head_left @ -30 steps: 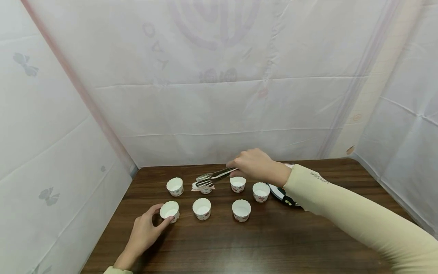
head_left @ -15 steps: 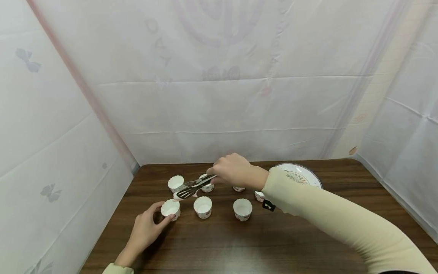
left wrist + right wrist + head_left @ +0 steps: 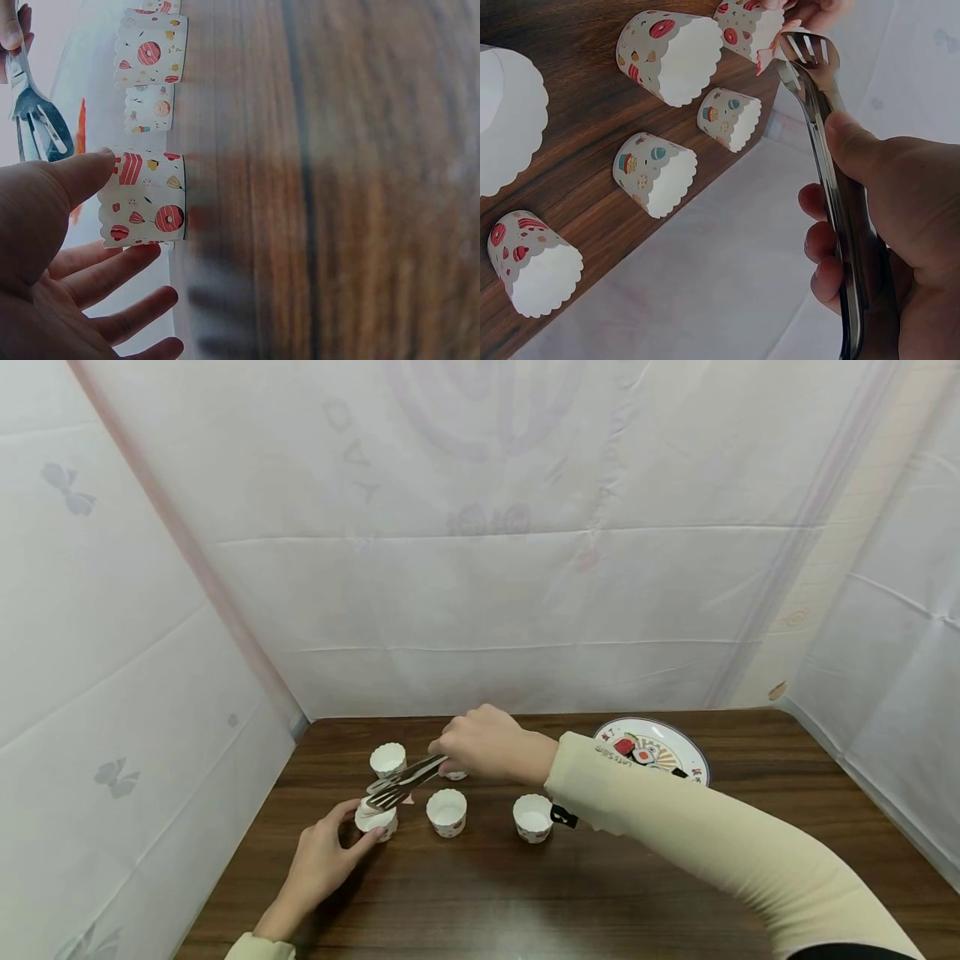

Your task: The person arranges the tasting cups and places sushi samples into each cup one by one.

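My left hand (image 3: 318,860) holds a small white paper baking cup (image 3: 380,831) at the front left, thumb and fingers on opposite sides. Printed donuts and cake slices decorate its wall (image 3: 142,199) in the left wrist view. My right hand (image 3: 483,745) grips metal serving tongs (image 3: 832,150) with slotted ends. At the tongs' tips is a small white piece with a pinkish-red, wavy edge (image 3: 766,58); its kind cannot be made out. In the head view the tips and the piece overlap the mouth of the held cup. The tongs' ends hide part of the piece.
More baking cups stand close by: one behind left (image 3: 387,760), one in the middle front (image 3: 447,814), one front right (image 3: 533,820). My right forearm covers others. A plate (image 3: 678,742) with toy-like sushi pieces (image 3: 643,755) stands back right, near white cloth walls.
My right hand has moved left and toward me, carrying the piece in the tongs from over the back cups to the held cup. The plate has come into view. My left hand keeps its hold.
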Motion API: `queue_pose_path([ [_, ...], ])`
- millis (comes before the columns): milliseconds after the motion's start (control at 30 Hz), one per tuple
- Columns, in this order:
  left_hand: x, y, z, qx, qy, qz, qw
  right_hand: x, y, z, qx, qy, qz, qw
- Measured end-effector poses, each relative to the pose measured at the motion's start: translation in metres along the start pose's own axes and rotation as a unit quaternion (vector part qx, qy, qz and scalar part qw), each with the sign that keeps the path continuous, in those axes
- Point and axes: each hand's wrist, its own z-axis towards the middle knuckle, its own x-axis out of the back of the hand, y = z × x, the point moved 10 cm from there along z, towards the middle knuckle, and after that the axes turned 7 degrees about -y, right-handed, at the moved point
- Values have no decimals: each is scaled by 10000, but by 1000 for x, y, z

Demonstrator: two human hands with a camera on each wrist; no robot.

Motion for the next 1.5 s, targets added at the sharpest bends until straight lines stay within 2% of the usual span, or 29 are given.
queue_pose_path([
  [467,0,7,1,-78,26,-56,10000,-2,-7,6,89,-24,-233,9997],
  [967,-1,6,1,-38,-13,-53,10000,-6,-11,9,-14,-140,-572,9983],
  [1233,-5,3,0,73,-153,-80,9998,-2,-7,6,-21,20,-356,9994],
  [1500,-4,3,1,80,-126,-50,9999,0,-4,4,-45,86,-361,9993],
])
